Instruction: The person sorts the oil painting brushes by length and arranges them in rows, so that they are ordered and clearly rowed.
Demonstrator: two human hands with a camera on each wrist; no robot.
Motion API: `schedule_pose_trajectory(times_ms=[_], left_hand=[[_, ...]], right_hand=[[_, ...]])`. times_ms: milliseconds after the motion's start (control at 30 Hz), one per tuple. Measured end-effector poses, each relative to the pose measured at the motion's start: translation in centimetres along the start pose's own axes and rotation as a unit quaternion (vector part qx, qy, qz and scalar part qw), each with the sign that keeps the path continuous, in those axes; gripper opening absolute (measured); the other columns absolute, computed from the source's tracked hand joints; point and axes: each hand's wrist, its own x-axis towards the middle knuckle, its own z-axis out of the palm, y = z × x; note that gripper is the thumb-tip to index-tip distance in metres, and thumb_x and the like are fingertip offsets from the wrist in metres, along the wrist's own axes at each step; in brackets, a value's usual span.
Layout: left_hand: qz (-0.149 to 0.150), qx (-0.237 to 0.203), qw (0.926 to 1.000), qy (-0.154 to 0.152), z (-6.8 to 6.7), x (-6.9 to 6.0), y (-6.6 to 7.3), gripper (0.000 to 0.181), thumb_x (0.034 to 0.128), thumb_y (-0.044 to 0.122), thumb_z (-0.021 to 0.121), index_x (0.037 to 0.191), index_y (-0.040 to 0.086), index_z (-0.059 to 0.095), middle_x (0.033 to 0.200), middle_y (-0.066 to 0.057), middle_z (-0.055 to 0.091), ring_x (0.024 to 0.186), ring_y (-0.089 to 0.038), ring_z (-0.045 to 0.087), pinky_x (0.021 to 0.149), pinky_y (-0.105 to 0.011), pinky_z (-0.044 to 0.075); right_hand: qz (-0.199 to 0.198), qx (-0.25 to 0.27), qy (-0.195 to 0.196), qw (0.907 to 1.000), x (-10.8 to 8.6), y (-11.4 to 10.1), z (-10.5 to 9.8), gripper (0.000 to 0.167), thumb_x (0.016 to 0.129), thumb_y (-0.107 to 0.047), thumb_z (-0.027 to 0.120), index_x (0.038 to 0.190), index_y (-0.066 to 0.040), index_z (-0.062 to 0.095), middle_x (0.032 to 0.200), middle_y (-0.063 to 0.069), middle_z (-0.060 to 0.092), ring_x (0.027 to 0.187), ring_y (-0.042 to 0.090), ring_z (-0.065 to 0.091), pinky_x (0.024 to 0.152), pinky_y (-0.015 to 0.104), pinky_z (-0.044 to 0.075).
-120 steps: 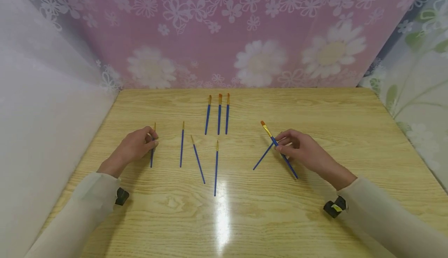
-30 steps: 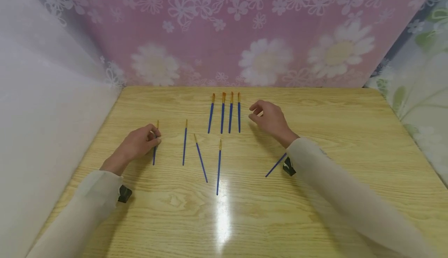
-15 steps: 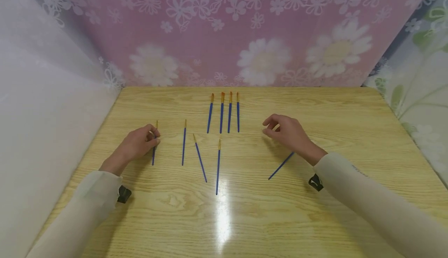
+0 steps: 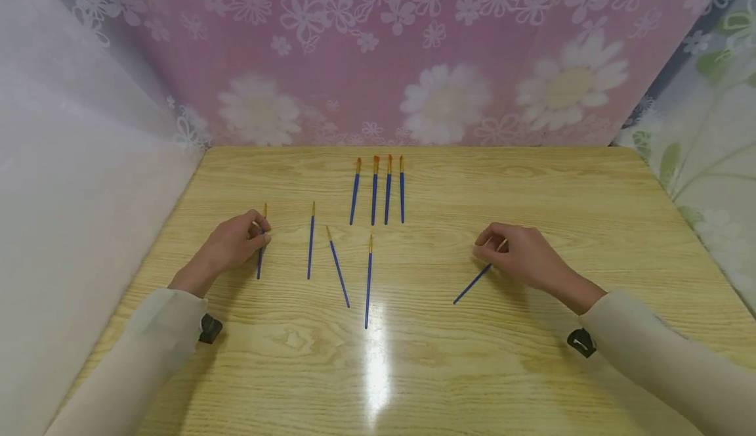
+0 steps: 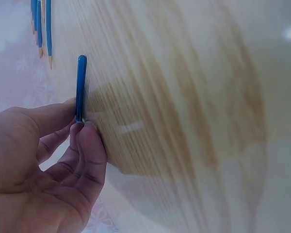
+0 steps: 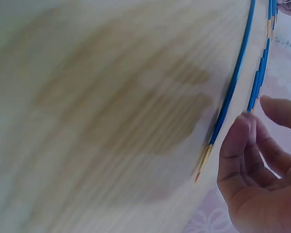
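Note:
My left hand (image 4: 239,242) pinches a thin blue-handled paintbrush (image 4: 258,268) at the table's left side. In the left wrist view that paintbrush (image 5: 81,82) stands out between thumb and fingers. My right hand (image 4: 520,252) hovers over another thin paintbrush (image 4: 472,283) lying aslant on the right; from above, the hand hides its tip. The right wrist view shows this paintbrush (image 6: 233,90) apart from my loosely bent fingers (image 6: 235,138), with nothing held.
At the back, several orange-tipped paintbrushes (image 4: 387,193) lie in a row. Three thin paintbrushes, an upright one (image 4: 310,245), a slanted one (image 4: 338,272) and a nearer one (image 4: 369,285), lie mid-table. The wooden table (image 4: 266,377) meets a pink floral cloth (image 4: 354,75) behind.
The flat paintbrush my right hand held earlier now lies in the back row. That hand let go, then came back right and nearer, over the slanted paintbrush. My left hand stayed put.

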Motion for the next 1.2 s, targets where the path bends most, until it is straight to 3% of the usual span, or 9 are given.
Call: schedule_pose_trajectory(times_ms=[200,667,933,1200], left_hand=[[0.001,0.002,1.0000,0.010,0.1,-0.1,0.1,0.026,0.1127,0.018,0.061,0.131,0.000,0.061,0.122,-0.027,0.069,0.098,-0.036,0.066,0.082,-0.049,0.053],[0.013,0.025,0.9995,0.012,0.0,0.0,-0.1,0.026,0.1119,0.009,0.059,0.137,0.000,0.060,0.123,-0.028,0.070,0.100,-0.037,0.070,0.082,-0.050,0.056],[-0.009,0.061,0.9979,0.021,-0.4,-0.3,-0.4,0.033,0.1101,0.009,0.054,0.142,-0.002,0.055,0.130,-0.031,0.070,0.105,-0.041,0.072,0.085,-0.054,0.058],[-0.001,0.119,0.9927,0.020,-0.7,-0.7,0.2,0.035,0.1039,0.005,0.061,0.137,-0.005,0.056,0.117,-0.025,0.072,0.098,-0.036,0.072,0.082,-0.050,0.058]], right_hand=[[0.006,-0.021,-0.014,0.9997,-1.0,0.9,0.1,0.019,0.102,-0.035,0.079,0.102,-0.016,0.078,0.087,-0.005,0.073,0.078,0.011,0.063,0.069,0.029,0.049],[-0.007,-0.061,-0.025,0.9978,-1.0,0.7,0.5,0.013,0.101,-0.024,0.080,0.096,-0.014,0.073,0.091,-0.001,0.072,0.081,0.012,0.062,0.072,0.035,0.050],[-0.021,-0.072,-0.030,0.9967,-1.0,0.8,0.2,0.006,0.100,-0.014,0.078,0.096,-0.013,0.074,0.094,0.001,0.072,0.085,0.014,0.065,0.073,0.037,0.053],[-0.028,-0.065,-0.057,0.9959,-1.1,0.7,-0.5,0.008,0.100,-0.003,0.076,0.101,-0.011,0.076,0.097,0.002,0.074,0.088,0.018,0.068,0.076,0.043,0.057]])
